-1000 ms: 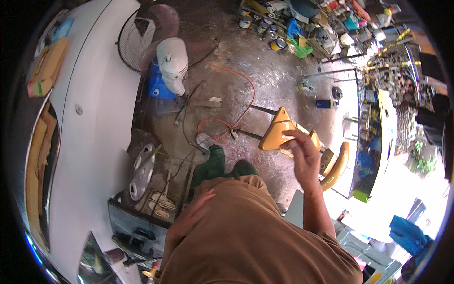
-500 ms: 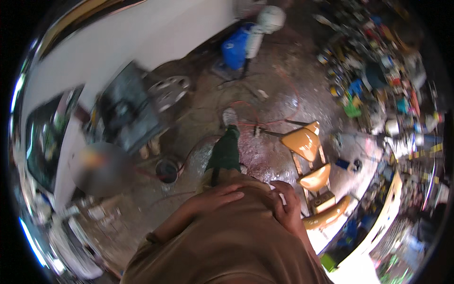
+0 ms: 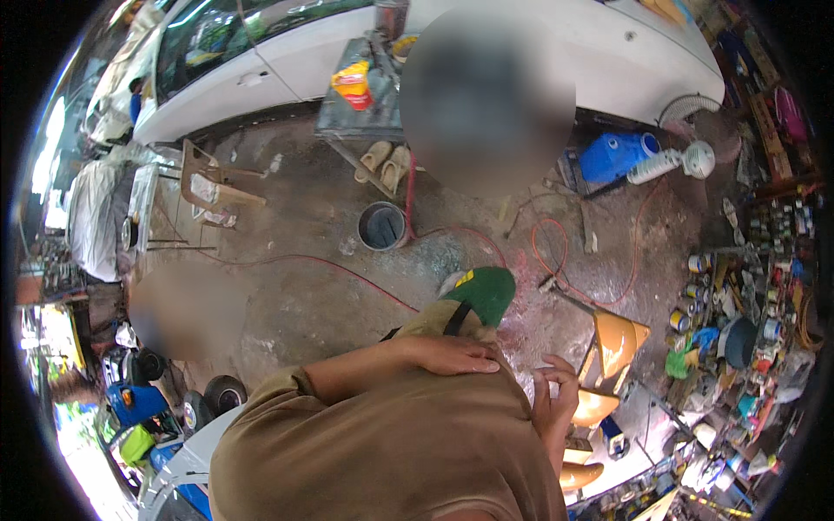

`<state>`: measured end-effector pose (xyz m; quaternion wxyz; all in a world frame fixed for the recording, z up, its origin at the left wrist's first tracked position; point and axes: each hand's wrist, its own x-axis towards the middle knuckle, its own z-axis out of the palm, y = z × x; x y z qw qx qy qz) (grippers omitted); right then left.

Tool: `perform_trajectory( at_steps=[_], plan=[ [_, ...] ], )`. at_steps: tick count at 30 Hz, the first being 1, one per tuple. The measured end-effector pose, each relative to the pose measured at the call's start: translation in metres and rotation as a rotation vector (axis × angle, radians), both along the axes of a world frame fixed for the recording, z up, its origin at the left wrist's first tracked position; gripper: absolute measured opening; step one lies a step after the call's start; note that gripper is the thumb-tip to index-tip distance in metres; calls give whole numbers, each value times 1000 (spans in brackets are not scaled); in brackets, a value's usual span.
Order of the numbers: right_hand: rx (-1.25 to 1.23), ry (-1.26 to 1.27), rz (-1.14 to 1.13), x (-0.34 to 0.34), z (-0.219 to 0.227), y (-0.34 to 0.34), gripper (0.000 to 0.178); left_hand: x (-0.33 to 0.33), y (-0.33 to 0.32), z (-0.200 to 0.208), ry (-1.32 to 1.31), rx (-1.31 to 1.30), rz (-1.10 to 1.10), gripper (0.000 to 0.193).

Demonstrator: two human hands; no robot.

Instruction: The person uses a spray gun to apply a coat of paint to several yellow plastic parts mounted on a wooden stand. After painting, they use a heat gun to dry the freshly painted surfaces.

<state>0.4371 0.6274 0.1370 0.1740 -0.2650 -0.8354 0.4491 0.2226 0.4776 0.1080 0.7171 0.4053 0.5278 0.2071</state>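
My left hand (image 3: 456, 354) lies flat on the front of my brown shirt (image 3: 391, 425), fingers stretched out and holding nothing visible. To its right, my right hand (image 3: 556, 401) is raised beside the shirt with bent fingers. A pale bit shows at its fingertips, too small to name. Just beyond that hand, glossy orange-painted panels (image 3: 619, 343) rest on a stand; another curved orange panel (image 3: 593, 408) lies nearer. Neither hand touches them, as far as I can see.
A bucket (image 3: 361, 234) stands ahead, near pale clogs (image 3: 375, 161). A red hose (image 3: 347, 273) winds across the floor. Further off are a white car (image 3: 287, 65), a blue container (image 3: 612, 156) and a white fan (image 3: 698, 160). A plastic chair (image 3: 213, 189) stands left; cans and clutter line the right.
My view has swung left, so the bucket, car and panels have shifted to the right in the picture. My left hand still rests on the shirt; my right fingers stay bent.
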Motion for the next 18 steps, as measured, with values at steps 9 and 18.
perform_trajectory(
  at_steps=[9,18],
  plan=[
    [-565,-128,558,-62,29,-51,45,-44,-95,-16,25,103,268,78],
    [-774,-592,843,-245,-29,-148,52,-143,-300,-24,248,7,749,69]
  ],
)
